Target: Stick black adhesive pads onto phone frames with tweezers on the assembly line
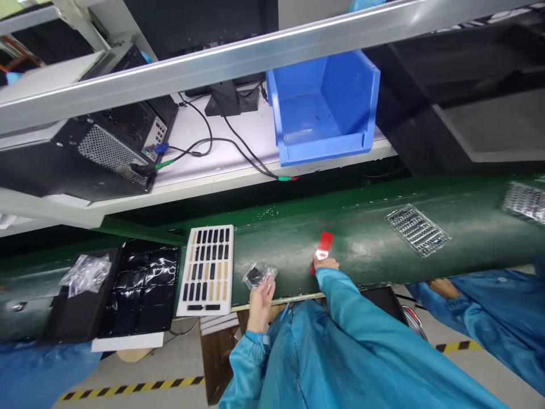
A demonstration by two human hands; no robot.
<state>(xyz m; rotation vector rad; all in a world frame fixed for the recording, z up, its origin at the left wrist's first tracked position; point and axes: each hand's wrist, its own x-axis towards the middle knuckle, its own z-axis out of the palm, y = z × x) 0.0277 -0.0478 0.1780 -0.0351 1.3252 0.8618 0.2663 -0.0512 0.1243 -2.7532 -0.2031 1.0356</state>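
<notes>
no brand or label can be read anywhere, any print is too small to make out. everything is laid out on a wide green belt [323, 221], with a white counter [200, 167] behind it under an aluminium rail [238, 62]. a grey floor [170, 358] is seen below, marked by two strips of yellow and black tape [128, 389].

the left hand [260, 307] is closed around a small clear bag [259, 277] with a dark square piece inside, right by the belt edge. the right hand [326, 262] is kept low against the belt, fingers partly curled and touching a red strip [323, 245], though a real grip can't be confirmed from this view.

left of the hands, one white foam tray [208, 270] is loaded with rows of black and tan pieces, and next to it one black tray [145, 287] is filled with shiny black packs. one crumpled clear bag [87, 274] is left further along. two metal mesh trays [417, 230] are seen to the right, the second cut off by the frame edge.

one blue bin [323, 108], one computer case [114, 136] and some loose cables [213, 150] are kept on the counter. a co-worker's blue sleeve [489, 318] is seen at far right.
</notes>
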